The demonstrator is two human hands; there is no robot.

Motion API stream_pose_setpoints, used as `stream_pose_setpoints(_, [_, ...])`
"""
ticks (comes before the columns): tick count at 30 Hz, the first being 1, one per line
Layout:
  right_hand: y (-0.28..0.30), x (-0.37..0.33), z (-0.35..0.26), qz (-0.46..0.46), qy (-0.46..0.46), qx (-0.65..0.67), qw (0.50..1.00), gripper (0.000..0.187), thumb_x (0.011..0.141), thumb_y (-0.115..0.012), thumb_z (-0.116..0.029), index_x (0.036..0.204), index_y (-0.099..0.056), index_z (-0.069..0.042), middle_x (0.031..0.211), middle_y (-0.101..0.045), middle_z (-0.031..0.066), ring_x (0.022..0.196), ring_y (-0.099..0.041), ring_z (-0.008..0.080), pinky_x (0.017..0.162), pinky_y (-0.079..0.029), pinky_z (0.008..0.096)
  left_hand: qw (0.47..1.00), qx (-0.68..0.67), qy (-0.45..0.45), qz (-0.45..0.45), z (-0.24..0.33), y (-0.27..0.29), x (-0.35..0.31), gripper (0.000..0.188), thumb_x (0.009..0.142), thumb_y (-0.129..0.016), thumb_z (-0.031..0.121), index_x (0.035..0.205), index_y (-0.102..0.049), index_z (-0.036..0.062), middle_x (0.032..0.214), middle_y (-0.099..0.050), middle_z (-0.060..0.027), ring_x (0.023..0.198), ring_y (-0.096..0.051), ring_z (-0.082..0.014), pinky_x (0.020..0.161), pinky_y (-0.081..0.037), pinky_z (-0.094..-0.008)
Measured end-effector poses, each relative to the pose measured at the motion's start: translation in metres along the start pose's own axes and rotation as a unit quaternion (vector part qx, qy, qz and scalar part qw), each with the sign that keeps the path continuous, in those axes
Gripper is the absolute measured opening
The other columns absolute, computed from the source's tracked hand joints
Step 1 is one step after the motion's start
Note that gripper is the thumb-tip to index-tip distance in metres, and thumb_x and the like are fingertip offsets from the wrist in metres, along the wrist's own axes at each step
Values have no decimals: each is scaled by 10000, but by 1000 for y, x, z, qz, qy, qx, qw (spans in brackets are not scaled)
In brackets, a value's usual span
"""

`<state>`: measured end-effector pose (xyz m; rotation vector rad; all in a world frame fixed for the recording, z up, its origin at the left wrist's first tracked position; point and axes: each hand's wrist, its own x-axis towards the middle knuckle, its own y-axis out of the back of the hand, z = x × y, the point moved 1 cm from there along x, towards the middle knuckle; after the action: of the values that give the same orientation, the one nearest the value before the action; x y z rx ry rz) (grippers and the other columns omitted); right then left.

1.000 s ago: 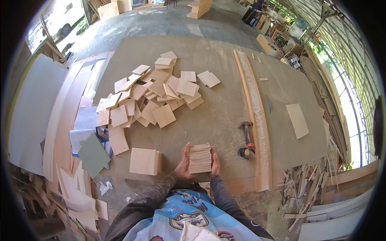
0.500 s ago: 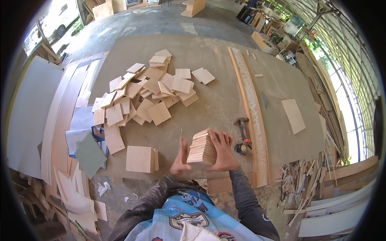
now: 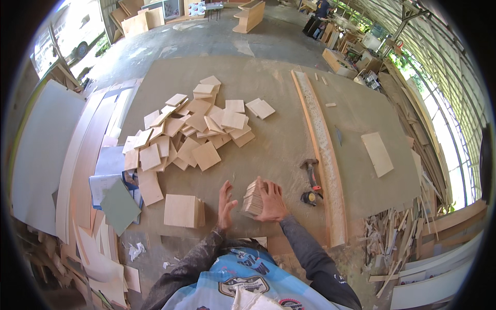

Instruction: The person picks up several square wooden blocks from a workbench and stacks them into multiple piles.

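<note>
A stack of thin plywood squares (image 3: 251, 199) stands near me on the worktable, its layered edges showing. My right hand (image 3: 272, 202) is wrapped round its right side, covering much of it, with the thumb toward me. Across a small gap on the left, my left hand (image 3: 226, 207) is open and empty, fingers up and apart. Farther left sits a second block of stacked plywood squares (image 3: 181, 211), its edges on the right uneven. Beyond it lies a loose heap of pale plywood squares (image 3: 196, 123), tilted and overlapping.
A hammer (image 3: 311, 174) and a tape measure (image 3: 310, 198) lie right of my hands, beside a long wood-edged strip (image 3: 323, 155). A pale board (image 3: 377, 154) lies farther right. Papers (image 3: 106, 183) and a green-grey sheet (image 3: 120, 207) are at left. Scrap wood (image 3: 390, 243) is piled at lower right.
My right hand has shifted left and turned with the stack, now covering more of it. My left hand has drawn slightly left, its fingers spread. The view has tilted up a little.
</note>
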<state>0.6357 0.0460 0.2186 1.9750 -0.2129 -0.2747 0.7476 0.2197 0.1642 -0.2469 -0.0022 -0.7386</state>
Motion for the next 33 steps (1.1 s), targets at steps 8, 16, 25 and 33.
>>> stream_pose_setpoints(8, [-27,-38,6,245,6,210,946,1480,585,-926,-437,1545,101,28,1547,-178,291,1419,-225,473,1165,-223,602,763,595,-188,-170,125,-75,13,852,981,-376,630,1571,-255,27,1665,-129,-180,1552,-33,-334,1239,27,-509])
stream_pose_setpoints(16, [-123,-29,34,164,-26,-1,986,1151,801,-773,-441,1586,-17,-69,1614,-11,288,1478,-79,509,1203,-176,601,719,598,-189,-301,19,-68,23,903,982,-318,661,1567,-220,-20,1662,-137,-189,1554,-68,-304,1253,-3,-501])
stream_pose_setpoints(25, [-133,-35,39,222,-44,197,954,1190,719,-825,-399,1580,-78,-60,1601,-67,286,1459,-99,513,1181,-170,621,676,631,-252,-285,51,-94,33,954,971,-297,700,1572,-179,-31,1661,-121,-203,1554,-42,-319,1245,13,-524])
stream_pose_setpoints(33, [-114,-32,30,258,-4,124,958,1218,640,-855,-364,1551,-115,-38,1527,-188,287,1390,-215,491,1143,-234,599,706,596,-190,-333,17,-87,27,979,962,-304,712,1587,-113,-17,1669,-77,-204,1555,20,-322,1234,64,-518])
